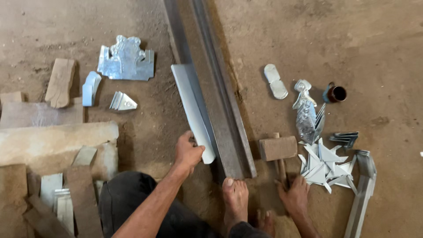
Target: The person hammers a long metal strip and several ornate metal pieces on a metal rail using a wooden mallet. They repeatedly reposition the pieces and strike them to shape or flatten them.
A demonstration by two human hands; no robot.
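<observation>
Left hand point(187, 152) grip wrapped round near end of sheet-metal strip point(191, 108): light, stiff, sharp-edged probably. Right hand point(294, 196) grip closed on wooden mallet point(277, 148) handle.

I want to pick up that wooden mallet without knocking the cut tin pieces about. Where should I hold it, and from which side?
Probably by the handle's near end, coming from the person's side, as the right hand does. The wooden mallet lies flat on the dirt floor, block head away, handle toward the person. The heap of metal triangles lies just right, so avoid approaching from there.
</observation>
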